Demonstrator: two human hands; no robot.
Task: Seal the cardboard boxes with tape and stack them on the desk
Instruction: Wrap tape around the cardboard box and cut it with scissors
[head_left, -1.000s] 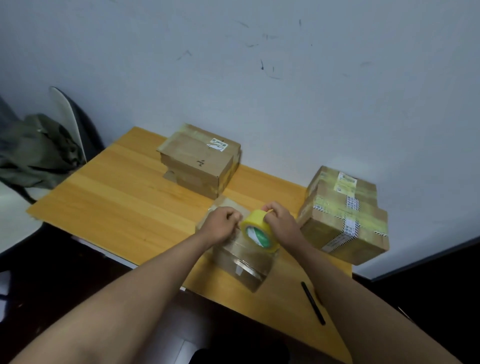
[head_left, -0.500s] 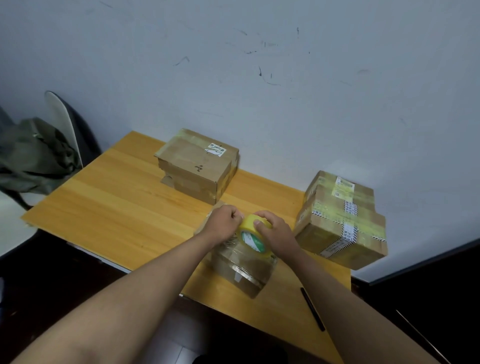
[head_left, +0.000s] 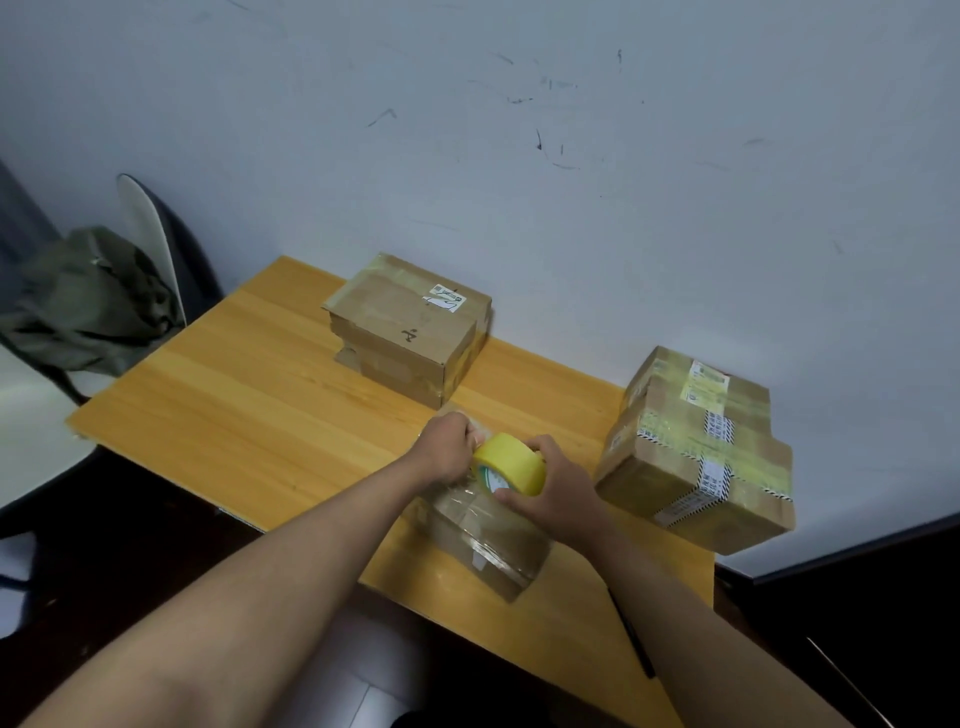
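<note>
A small cardboard box (head_left: 491, 540) wrapped in clear tape lies near the front edge of the wooden desk (head_left: 249, 410). My right hand (head_left: 558, 493) grips a yellow tape roll (head_left: 511, 470) just above the box's far end. My left hand (head_left: 449, 447) is curled beside the roll at the box's far corner, apparently pinching the tape's free end; the fingertips are hidden. A stack of taped boxes (head_left: 410, 327) stands at the back of the desk. Another taped stack (head_left: 696, 452) stands at the right.
A black pen (head_left: 631, 631) lies by the desk's front right edge, partly under my right forearm. A chair (head_left: 150, 239) with a green bag (head_left: 88, 301) on it stands to the left. The wall runs close behind the desk.
Both hands stay together over the small box; the roll has tilted and shifted slightly toward me in my right hand. The camera view has moved a little.
</note>
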